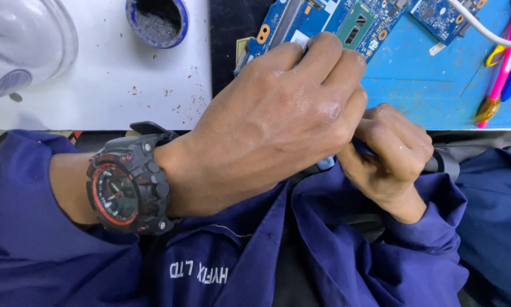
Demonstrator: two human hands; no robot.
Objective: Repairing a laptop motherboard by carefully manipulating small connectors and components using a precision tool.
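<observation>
— So, where's your circuit board [323,25]?
— Flat on the tabletop [431,91], under your curled left hand [278,125]. Looks light and fragile; grip its edges.
— And your right hand [392,156]?
— Fisted on something small; I cannot tell what.

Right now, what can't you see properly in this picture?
- What the hands hold: in the head view the left hand covers most of a small dark thing that the right hand pinches, so its kind is unclear.
- The blue circuit board: cut off by the top edge, partly behind the left hand.
- The pink tool: its top runs off the frame.
- The round pot: its contents are blurred grey.
</observation>
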